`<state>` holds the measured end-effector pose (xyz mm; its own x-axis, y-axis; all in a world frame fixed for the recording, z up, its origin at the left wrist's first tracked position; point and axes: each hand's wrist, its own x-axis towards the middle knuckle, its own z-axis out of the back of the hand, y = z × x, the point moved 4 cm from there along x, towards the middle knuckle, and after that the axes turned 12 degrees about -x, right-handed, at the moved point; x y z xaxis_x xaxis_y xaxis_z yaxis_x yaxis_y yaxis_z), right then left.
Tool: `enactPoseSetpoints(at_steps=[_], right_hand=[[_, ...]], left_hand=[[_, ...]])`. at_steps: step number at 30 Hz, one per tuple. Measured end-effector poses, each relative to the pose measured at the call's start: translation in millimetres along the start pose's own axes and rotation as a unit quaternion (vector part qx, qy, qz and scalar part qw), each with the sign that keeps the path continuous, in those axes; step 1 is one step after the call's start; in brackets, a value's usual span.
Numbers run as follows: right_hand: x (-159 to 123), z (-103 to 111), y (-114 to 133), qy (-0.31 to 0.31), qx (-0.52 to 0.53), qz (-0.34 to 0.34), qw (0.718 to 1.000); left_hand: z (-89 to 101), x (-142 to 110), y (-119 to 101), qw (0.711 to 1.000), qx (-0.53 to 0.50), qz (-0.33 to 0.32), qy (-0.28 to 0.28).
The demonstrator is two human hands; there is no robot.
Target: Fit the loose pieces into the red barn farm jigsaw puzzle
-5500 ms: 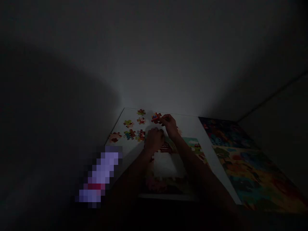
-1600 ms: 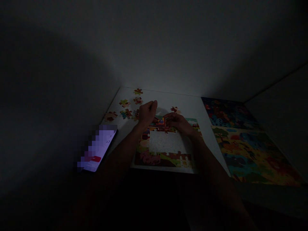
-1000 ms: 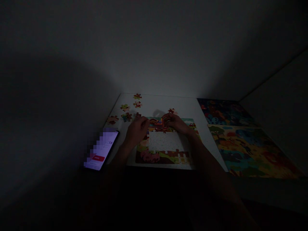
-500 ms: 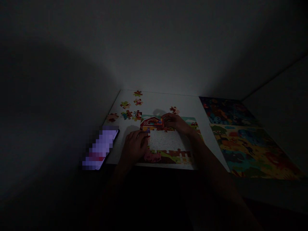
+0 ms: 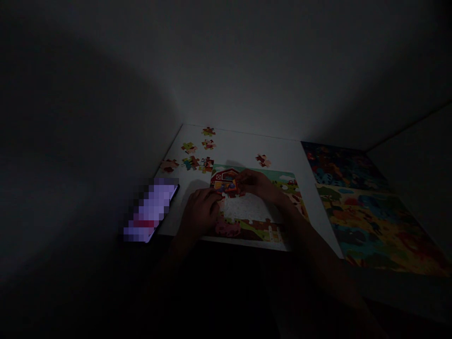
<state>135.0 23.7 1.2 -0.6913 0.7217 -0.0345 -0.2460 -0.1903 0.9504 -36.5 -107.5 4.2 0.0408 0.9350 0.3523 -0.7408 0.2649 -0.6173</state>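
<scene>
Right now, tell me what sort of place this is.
Probably a dim indoor corner, perhaps in a home: a pale wall rises behind a white tabletop, which bears an unfinished farm jigsaw and loose puzzle pieces.

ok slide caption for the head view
Left hand and right hand at an unfinished farm puzzle in dim light, loose pieces and phone nearby.

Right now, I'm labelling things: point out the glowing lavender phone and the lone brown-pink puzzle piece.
Glowing lavender phone (image 5: 152,207), head view: on its screen.
Lone brown-pink puzzle piece (image 5: 263,160), head view: its printed face.
</scene>
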Motion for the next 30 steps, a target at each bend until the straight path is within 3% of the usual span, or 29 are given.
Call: enactPoseSetpoints(at_steps=[11,20,30], right_hand=[[-5.6,-9.6,11.4,0.015,-0.164,0.058,0.985],[-8.0,-12.5,24.8,0.017,-0.331,0.061,0.942],[-9.8,-15.1,27.7,0.009,-0.408,0.070,0.910]], left_hand=[[-1.2,-0.2,0.9,1.000,0.014,0.002,0.002],[-0.8,0.9,-0.8,1.000,0.007,0.003,0.000],[-3.8,0.0,-0.3,0.998,0.061,-0.001,0.019]])
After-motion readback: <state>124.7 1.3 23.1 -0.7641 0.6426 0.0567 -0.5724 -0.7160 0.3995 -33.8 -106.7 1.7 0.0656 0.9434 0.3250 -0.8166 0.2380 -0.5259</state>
